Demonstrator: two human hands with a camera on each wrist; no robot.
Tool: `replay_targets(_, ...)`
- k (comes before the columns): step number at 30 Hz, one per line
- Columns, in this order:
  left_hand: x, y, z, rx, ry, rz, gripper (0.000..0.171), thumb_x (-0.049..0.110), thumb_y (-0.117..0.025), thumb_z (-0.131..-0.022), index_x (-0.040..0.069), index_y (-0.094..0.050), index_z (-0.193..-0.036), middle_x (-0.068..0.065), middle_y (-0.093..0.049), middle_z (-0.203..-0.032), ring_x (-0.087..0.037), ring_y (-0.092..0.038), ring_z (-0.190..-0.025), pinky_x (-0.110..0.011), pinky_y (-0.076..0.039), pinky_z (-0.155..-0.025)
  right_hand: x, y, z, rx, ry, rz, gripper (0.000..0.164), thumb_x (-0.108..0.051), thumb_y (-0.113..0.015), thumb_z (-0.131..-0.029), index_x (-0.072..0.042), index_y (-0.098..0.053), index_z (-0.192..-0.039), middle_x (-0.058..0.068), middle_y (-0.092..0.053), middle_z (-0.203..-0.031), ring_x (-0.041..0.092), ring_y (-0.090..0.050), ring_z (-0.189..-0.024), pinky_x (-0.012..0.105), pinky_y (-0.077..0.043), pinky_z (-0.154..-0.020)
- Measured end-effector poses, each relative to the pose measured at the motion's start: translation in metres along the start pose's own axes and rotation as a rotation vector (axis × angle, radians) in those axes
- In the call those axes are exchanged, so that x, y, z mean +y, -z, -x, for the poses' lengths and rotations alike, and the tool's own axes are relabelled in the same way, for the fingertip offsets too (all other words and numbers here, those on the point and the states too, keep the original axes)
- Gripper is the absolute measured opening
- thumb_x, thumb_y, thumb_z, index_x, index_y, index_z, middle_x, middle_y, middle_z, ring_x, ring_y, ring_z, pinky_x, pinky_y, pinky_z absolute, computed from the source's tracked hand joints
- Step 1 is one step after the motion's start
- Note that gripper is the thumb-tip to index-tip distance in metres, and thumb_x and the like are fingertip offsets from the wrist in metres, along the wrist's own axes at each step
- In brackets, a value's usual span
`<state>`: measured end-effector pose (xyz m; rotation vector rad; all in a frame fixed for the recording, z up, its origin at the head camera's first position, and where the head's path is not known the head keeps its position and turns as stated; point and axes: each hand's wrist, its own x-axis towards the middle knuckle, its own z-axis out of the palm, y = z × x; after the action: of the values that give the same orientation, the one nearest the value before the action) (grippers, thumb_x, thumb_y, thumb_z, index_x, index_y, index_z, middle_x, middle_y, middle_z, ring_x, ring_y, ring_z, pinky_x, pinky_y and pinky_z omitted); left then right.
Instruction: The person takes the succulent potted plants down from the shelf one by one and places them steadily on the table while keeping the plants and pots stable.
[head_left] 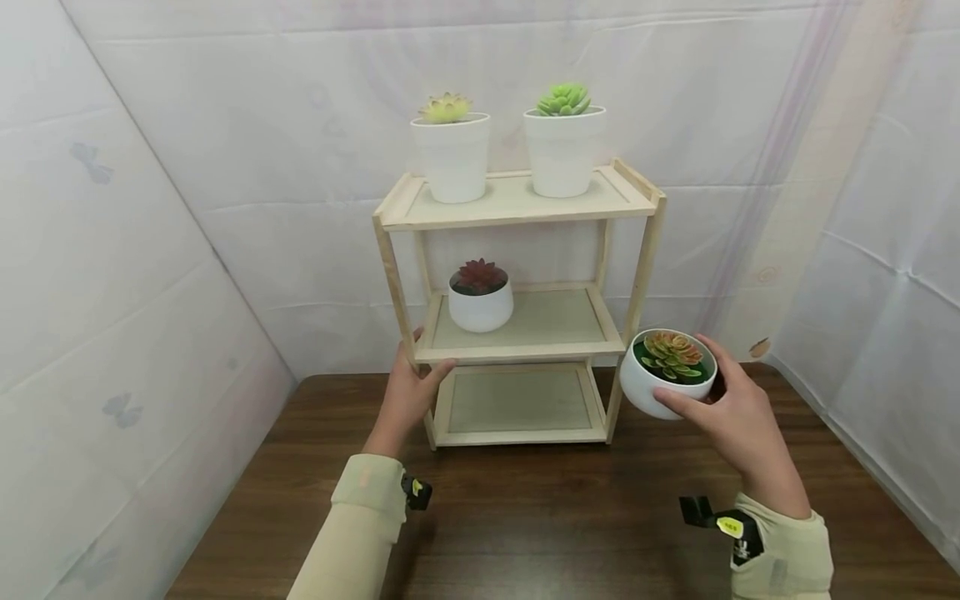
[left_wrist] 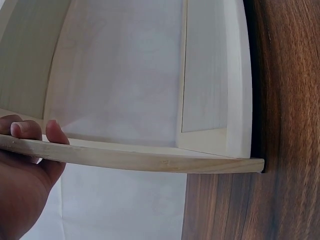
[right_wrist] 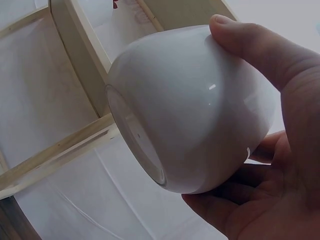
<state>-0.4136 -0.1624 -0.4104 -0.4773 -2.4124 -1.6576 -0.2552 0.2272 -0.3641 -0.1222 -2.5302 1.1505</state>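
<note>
My right hand grips a round white pot with an orange-green succulent, thumb on the near side and fingers around the far side. The pot is held in the air beside the right post of a three-tier wooden shelf. In the right wrist view, the glossy white pot shows its base tilted toward the shelf. My left hand grips the shelf's left post, and in the left wrist view its fingers curl around that wooden post. A white pot with a dark red succulent stands on the middle tier, left side.
Two taller white pots stand on the top tier, one with a yellowish succulent, the other with a bright green succulent. The bottom tier sits low over the dark wooden table. White cloth hangs behind and at both sides.
</note>
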Motion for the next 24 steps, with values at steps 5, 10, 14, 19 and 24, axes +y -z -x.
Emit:
replay_targets(5,0.001,0.001,0.000,-0.001,0.002,-0.003,0.094,0.046,-0.068,-0.086,0.010,-0.014,-0.154,-0.014,-0.030,-0.156,-0.029,-0.036,-0.142,-0.049,-0.035,-0.114,0.003,0.000,-0.001,0.001,-0.004,0.005,0.097,-0.047,-0.076,-0.081,-0.015,-0.023,-0.155,0.023,-0.051,-0.137,0.033,-0.054,-0.115,0.011,-0.041,-0.069)
replay_targets(10,-0.001,0.000,0.000,0.001,-0.001,0.006,0.094,0.047,-0.068,-0.085,0.010,-0.015,-0.154,-0.014,-0.032,-0.155,-0.029,-0.038,-0.141,-0.049,-0.037,-0.113,0.006,-0.001,-0.002,0.006,-0.030,0.027,0.099,-0.051,-0.075,-0.080,-0.016,-0.020,-0.155,0.024,-0.050,-0.138,0.035,-0.053,-0.117,0.024,-0.045,-0.075)
replay_targets(14,-0.002,0.000,0.001,0.001,0.004,0.010,0.096,0.050,-0.068,-0.085,0.010,-0.015,-0.154,-0.014,-0.032,-0.155,-0.028,-0.039,-0.140,-0.048,-0.037,-0.112,0.009,-0.002,-0.003,0.013,-0.044,0.044,0.101,-0.053,-0.074,-0.080,-0.017,-0.018,-0.156,0.025,-0.049,-0.140,0.037,-0.052,-0.120,0.041,-0.047,-0.081)
replay_targets(19,-0.002,-0.001,0.001,0.004,0.012,0.004,0.096,0.051,-0.068,-0.084,0.013,-0.015,-0.154,-0.012,-0.032,-0.155,-0.027,-0.038,-0.141,-0.047,-0.036,-0.113,0.011,-0.004,-0.004,0.010,-0.049,0.037,0.102,-0.053,-0.074,-0.080,-0.016,-0.017,-0.156,0.026,-0.048,-0.141,0.038,-0.051,-0.121,0.051,-0.047,-0.085)
replay_targets(24,-0.001,-0.001,0.000,0.005,0.014,0.007,0.095,0.051,-0.069,-0.084,0.015,-0.016,-0.154,-0.010,-0.033,-0.155,-0.024,-0.037,-0.142,-0.045,-0.035,-0.115,0.014,-0.005,-0.006,0.010,-0.055,0.036,0.102,-0.054,-0.073,-0.081,-0.014,-0.017,-0.156,0.028,-0.047,-0.141,0.040,-0.050,-0.122,0.054,-0.047,-0.086)
